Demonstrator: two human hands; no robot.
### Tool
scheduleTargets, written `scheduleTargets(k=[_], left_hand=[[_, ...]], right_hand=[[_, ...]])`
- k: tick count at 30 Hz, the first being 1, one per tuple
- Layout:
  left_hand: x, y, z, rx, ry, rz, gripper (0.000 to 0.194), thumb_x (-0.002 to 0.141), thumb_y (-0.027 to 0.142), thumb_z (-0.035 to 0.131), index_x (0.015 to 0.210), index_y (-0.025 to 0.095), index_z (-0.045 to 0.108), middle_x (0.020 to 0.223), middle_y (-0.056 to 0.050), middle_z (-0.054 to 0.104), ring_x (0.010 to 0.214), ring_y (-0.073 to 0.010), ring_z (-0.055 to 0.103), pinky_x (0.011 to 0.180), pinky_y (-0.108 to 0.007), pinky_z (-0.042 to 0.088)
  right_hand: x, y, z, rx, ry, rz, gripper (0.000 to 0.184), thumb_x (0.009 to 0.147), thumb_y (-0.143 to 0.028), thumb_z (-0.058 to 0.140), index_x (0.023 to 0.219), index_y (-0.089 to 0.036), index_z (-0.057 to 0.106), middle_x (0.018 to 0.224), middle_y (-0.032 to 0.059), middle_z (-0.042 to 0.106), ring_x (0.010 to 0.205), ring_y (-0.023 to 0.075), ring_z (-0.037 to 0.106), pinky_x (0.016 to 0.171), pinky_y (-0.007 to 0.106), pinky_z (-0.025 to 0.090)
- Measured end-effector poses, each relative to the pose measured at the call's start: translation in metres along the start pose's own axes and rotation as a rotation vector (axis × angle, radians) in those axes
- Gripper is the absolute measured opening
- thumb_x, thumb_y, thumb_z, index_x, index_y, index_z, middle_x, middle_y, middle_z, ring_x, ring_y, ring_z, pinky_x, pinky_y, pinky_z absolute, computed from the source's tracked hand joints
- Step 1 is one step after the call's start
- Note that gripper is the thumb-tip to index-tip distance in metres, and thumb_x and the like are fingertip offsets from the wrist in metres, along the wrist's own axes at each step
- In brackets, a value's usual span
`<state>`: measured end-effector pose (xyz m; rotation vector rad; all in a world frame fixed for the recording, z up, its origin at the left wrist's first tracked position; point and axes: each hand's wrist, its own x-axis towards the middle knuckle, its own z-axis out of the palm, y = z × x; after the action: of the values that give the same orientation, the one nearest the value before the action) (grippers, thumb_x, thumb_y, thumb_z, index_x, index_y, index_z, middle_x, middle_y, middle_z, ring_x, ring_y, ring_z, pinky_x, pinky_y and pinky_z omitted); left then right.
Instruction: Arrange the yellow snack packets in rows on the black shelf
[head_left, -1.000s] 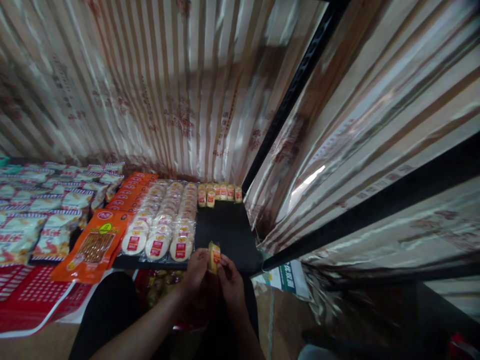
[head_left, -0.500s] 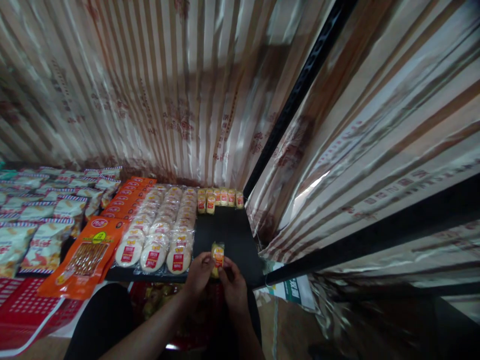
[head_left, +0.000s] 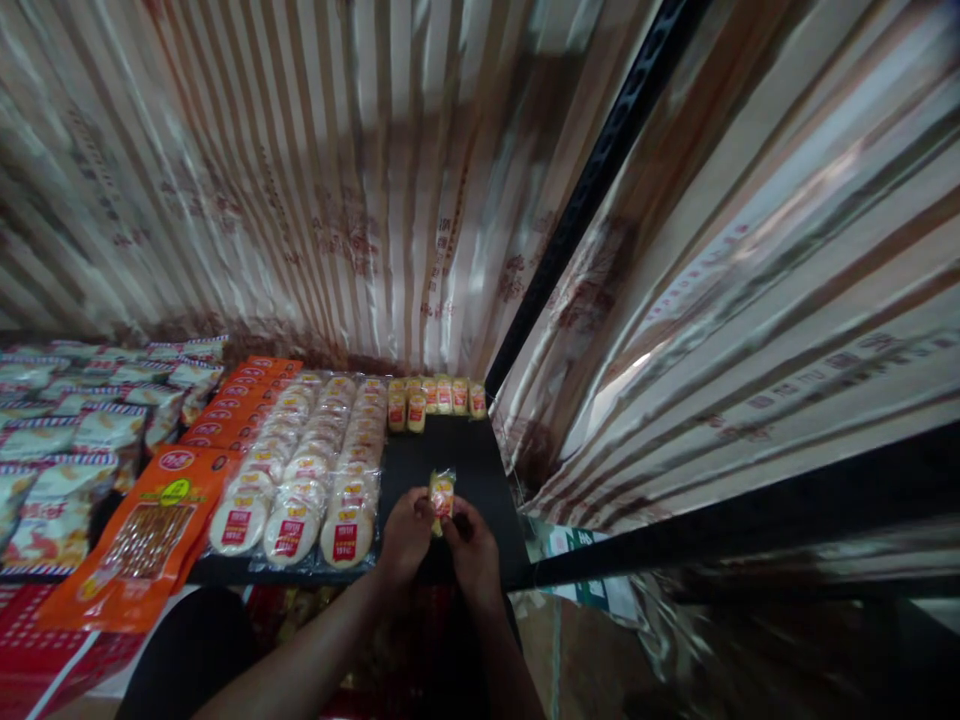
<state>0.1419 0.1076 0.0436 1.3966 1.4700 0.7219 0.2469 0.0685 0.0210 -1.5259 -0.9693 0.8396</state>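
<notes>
Between my two hands is a small yellow wrapped snack with a red label, held upright over the black shelf. My left hand pinches its left side. From the right, my right hand grips its lower edge with thumb and fingers. Several matching yellow snack packs stand along the back of the shelf, two of them in front of the others. Left of my hands lie rows of round white rice crackers in clear wrappers with red labels.
Orange snack bags and white-and-blue snack bags fill the shelf's left part. A red basket sits below left. Black metal posts and a striped plastic sheet enclose the back and right.
The view has shifted slightly, and the shelf goods on the left appear lower and further left. Both hands still hold the yellow snack, which has moved a little up and towards the right.
</notes>
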Motion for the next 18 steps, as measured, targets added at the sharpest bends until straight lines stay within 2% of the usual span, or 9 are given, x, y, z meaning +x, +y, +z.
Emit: scheduleTargets(k=[5, 10, 18], left_hand=[[0.014, 0.004, 0.006, -0.036, -0.01, -0.032, 0.026, 0.08, 0.018, 0.039, 0.097, 0.015, 0.059, 0.092, -0.006, 0.068, 0.083, -0.0143, 0.062, 0.073, -0.023, 0.045], [0.026, 0.015, 0.008, 0.003, 0.022, -0.047, 0.027, 0.082, 0.018, 0.037, 0.094, 0.016, 0.061, 0.09, -0.006, 0.068, 0.085, -0.0147, 0.061, 0.076, -0.023, 0.045], [0.044, 0.026, 0.012, 0.015, 0.107, -0.028, 0.032, 0.076, 0.014, 0.042, 0.101, 0.014, 0.061, 0.101, -0.009, 0.065, 0.093, -0.0165, 0.059, 0.083, -0.026, 0.043]], right_hand=[[0.017, -0.001, 0.0, -0.093, 0.02, -0.078, 0.028, 0.072, -0.028, 0.054, 0.097, -0.019, 0.061, 0.095, 0.0062, 0.067, 0.086, 0.0199, 0.063, 0.081, 0.034, 0.049], [0.029, -0.001, 0.002, -0.181, 0.022, -0.091, 0.032, 0.072, -0.026, 0.052, 0.101, -0.018, 0.06, 0.098, 0.008, 0.066, 0.088, 0.0203, 0.063, 0.083, 0.036, 0.048], [0.058, 0.003, 0.013, -0.12, 0.059, -0.119, 0.033, 0.07, -0.023, 0.053, 0.102, -0.019, 0.059, 0.097, 0.0079, 0.065, 0.082, 0.0192, 0.063, 0.077, 0.034, 0.051]])
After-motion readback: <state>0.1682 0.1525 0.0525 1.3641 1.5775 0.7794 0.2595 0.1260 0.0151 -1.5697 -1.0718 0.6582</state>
